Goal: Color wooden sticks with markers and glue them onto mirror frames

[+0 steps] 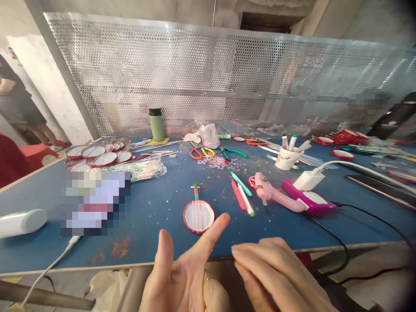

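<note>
My left hand (pixel 185 277) is at the front edge of the table, palm turned up. Its thumb and index finger stretch apart, while the other fingers curl inward near a thin yellowish edge that I cannot identify. To its right, my right hand (pixel 279 273) has its fingers pressed together; anything inside is hidden. Just beyond my left index fingertip lies a round, red-rimmed piece with a translucent white middle (pixel 199 216). A small green and red strip with a crosspiece (pixel 196 190) sticks out from its far side.
Markers (pixel 242 193), a pink glue gun (pixel 269 190) and a purple power block (pixel 308 197) lie to the right. Similar red-rimmed rounds (pixel 94 151) are piled at left, near a blurred phone (pixel 97 203). Behind stand a green bottle (pixel 157 125), pliers (pixel 234 152) and a paper cup (pixel 287 159).
</note>
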Action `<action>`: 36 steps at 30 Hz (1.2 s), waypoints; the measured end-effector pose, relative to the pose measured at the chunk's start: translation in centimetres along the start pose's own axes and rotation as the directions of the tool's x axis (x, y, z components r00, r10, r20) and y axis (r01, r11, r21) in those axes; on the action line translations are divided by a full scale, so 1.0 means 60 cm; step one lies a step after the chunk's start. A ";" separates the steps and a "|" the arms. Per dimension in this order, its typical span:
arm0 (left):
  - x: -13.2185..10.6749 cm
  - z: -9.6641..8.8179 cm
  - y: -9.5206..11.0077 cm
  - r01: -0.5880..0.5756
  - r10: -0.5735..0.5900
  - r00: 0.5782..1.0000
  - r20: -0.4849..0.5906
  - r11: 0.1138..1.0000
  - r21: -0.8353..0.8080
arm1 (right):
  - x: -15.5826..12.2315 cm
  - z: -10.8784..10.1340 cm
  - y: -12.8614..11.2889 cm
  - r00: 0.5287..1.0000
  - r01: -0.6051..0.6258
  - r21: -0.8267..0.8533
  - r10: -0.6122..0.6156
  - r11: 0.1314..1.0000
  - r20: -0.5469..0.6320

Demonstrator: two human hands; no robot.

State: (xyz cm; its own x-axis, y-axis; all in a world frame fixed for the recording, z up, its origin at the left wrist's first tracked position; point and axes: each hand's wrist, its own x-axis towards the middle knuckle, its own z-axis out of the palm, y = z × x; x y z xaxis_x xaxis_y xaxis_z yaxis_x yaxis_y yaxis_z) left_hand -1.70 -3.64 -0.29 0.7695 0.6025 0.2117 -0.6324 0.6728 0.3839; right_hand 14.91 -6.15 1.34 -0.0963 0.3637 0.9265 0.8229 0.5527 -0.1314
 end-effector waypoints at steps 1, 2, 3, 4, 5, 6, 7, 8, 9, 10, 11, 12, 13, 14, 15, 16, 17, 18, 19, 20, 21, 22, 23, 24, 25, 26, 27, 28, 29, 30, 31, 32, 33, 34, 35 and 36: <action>-0.001 0.001 0.000 -0.001 0.001 1.000 -0.013 1.000 0.002 | 0.005 0.010 -0.009 0.999 0.050 0.030 -0.050 0.998 -0.013; -0.002 0.001 -0.001 -0.003 0.004 1.000 -0.024 1.000 0.005 | 0.009 0.018 -0.014 0.996 0.091 0.058 -0.090 0.994 -0.021; -0.002 0.002 -0.001 -0.007 0.008 0.999 -0.031 1.000 0.005 | 0.011 0.023 -0.017 0.995 0.098 0.079 -0.098 0.992 -0.003; -0.002 0.002 -0.002 -0.012 0.012 0.999 -0.035 1.000 0.001 | 0.011 0.026 -0.018 0.996 0.082 0.093 -0.085 0.992 0.027; -0.002 0.003 -0.003 -0.017 0.017 0.999 -0.037 1.000 -0.004 | 0.010 0.028 -0.019 0.997 0.037 0.090 -0.043 0.995 0.070; -0.002 0.003 -0.003 -0.020 0.019 0.999 -0.036 1.000 -0.013 | 0.009 0.029 -0.019 0.995 0.010 0.087 -0.019 0.996 0.098; -0.001 0.003 -0.004 -0.021 0.021 0.999 -0.035 1.000 -0.021 | 0.008 0.029 -0.019 0.995 -0.003 0.087 -0.006 0.996 0.104; -0.001 0.003 -0.004 -0.023 0.022 0.999 -0.035 0.999 -0.028 | 0.007 0.030 -0.019 0.996 0.015 0.097 -0.023 0.995 0.082; 0.000 0.003 -0.004 -0.024 0.023 0.999 -0.035 0.999 -0.031 | 0.006 0.030 -0.019 0.997 0.048 0.109 -0.055 0.993 0.057; 0.000 0.003 -0.003 -0.024 0.023 0.999 -0.037 0.999 -0.030 | 0.005 0.029 -0.020 0.996 0.072 0.118 -0.077 0.990 0.038; 0.000 0.003 -0.003 -0.025 0.024 0.999 -0.039 0.999 -0.027 | 0.004 0.029 -0.021 0.996 0.066 0.116 -0.072 0.991 0.049; 0.000 0.003 -0.003 -0.025 0.024 0.999 -0.042 0.999 -0.022 | 0.003 0.028 -0.023 0.995 0.033 0.109 -0.043 0.994 0.085; 0.000 0.002 -0.002 -0.023 0.022 0.999 -0.048 1.000 -0.018 | 0.002 0.027 -0.025 0.992 0.000 0.101 -0.012 0.995 0.124; -0.001 0.001 -0.002 -0.022 0.021 0.998 -0.057 1.000 -0.018 | 0.002 0.027 -0.028 0.989 -0.009 0.103 -0.006 0.995 0.149; -0.001 0.001 -0.002 -0.023 0.021 0.997 -0.070 0.999 -0.027 | 0.001 0.027 -0.031 0.989 -0.012 0.110 -0.005 0.994 0.150; -0.001 0.000 -0.002 -0.024 0.020 0.996 -0.085 0.999 -0.046 | 0.000 0.029 -0.033 0.991 -0.009 0.119 -0.006 0.993 0.131; -0.002 0.000 -0.003 -0.023 0.016 0.995 -0.102 0.997 -0.073 | 0.000 0.031 -0.034 0.992 -0.027 0.119 0.012 0.992 0.122; -0.002 0.000 -0.003 -0.023 0.011 0.993 -0.121 0.994 -0.102 | 0.000 0.034 -0.034 0.995 -0.029 0.120 0.017 0.992 0.098; -0.002 -0.001 -0.004 -0.026 0.008 0.990 -0.140 0.992 -0.127 | 0.000 0.038 -0.033 0.998 -0.017 0.120 0.009 0.993 0.067; -0.002 -0.001 -0.004 -0.031 0.009 0.988 -0.157 0.990 -0.139 | 0.001 0.042 -0.030 0.999 0.007 0.118 -0.012 0.993 0.036; -0.001 -0.001 -0.005 -0.033 0.009 0.986 -0.168 0.990 -0.139 | 0.001 0.046 -0.027 0.999 0.045 0.113 -0.046 0.993 0.009; -0.001 0.000 -0.006 -0.031 0.009 0.986 -0.167 0.991 -0.130 | 0.002 0.049 -0.025 0.996 0.087 0.109 -0.087 0.990 -0.008; 0.000 0.000 -0.008 -0.028 0.009 0.988 -0.152 0.992 -0.123 | 0.003 0.051 -0.023 0.993 0.120 0.107 -0.118 0.987 -0.021; 0.001 -0.001 -0.009 -0.033 0.016 0.991 -0.135 0.992 -0.124 | 0.003 0.052 -0.024 0.991 0.136 0.110 -0.133 0.985 -0.033; 0.003 -0.001 -0.011 -0.044 0.028 0.993 -0.118 0.990 -0.131 | 0.003 0.051 -0.026 0.994 0.107 0.111 -0.105 0.988 -0.023; 0.004 -0.001 -0.013 -0.059 0.045 0.994 -0.103 0.988 -0.145 | 0.002 0.050 -0.029 0.998 0.063 0.114 -0.062 0.992 -0.013; 0.006 -0.002 -0.016 -0.080 0.066 0.994 -0.092 0.984 -0.161 | 0.001 0.048 -0.033 1.000 0.005 0.118 -0.005 0.993 -0.001; 0.008 -0.003 -0.018 -0.100 0.086 0.993 -0.085 0.979 -0.176 | 0.000 0.045 -0.037 0.997 -0.071 0.117 0.068 0.991 0.030; 0.009 -0.004 -0.021 -0.111 0.099 0.992 -0.073 0.976 -0.187 | -0.001 0.044 -0.039 0.991 -0.124 0.114 0.118 0.986 0.060; 0.010 -0.006 -0.023 -0.111 0.103 0.993 -0.053 0.975 -0.193 | -0.001 0.042 -0.039 0.988 -0.141 0.115 0.132 0.983 0.084; 0.011 -0.007 -0.024 -0.109 0.106 0.994 -0.026 0.974 -0.197 | -0.001 0.041 -0.038 0.989 -0.120 0.122 0.109 0.985 0.097; 0.011 -0.009 -0.026 -0.114 0.116 0.993 -0.004 0.973 -0.198 | -0.001 0.039 -0.035 0.994 -0.071 0.134 0.059 0.988 0.090; 0.010 -0.009 -0.026 -0.123 0.128 0.992 0.014 0.973 -0.196 | 0.000 0.037 -0.031 0.997 -0.024 0.141 0.014 0.990 0.070; 0.009 -0.009 -0.026 -0.128 0.137 0.990 0.031 0.973 -0.193 | 0.002 0.034 -0.026 0.998 -0.004 0.135 -0.004 0.991 0.059; 0.007 -0.008 -0.024 -0.135 0.145 0.989 0.038 0.972 -0.191 | 0.003 0.030 -0.023 0.998 -0.001 0.121 -0.006 0.993 0.056; 0.005 -0.006 -0.022 -0.145 0.154 0.987 0.035 0.970 -0.193 | 0.004 0.025 -0.020 0.997 -0.017 0.098 0.010 0.995 0.078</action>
State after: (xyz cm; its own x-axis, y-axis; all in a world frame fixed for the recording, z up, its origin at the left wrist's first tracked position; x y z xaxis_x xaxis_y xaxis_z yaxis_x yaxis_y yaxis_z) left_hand -0.69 -4.19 -1.09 0.6654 0.6838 0.2994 -0.7423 0.6486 0.1683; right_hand 13.04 -5.60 1.21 -0.1317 0.4264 0.8949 0.7654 0.6174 -0.1816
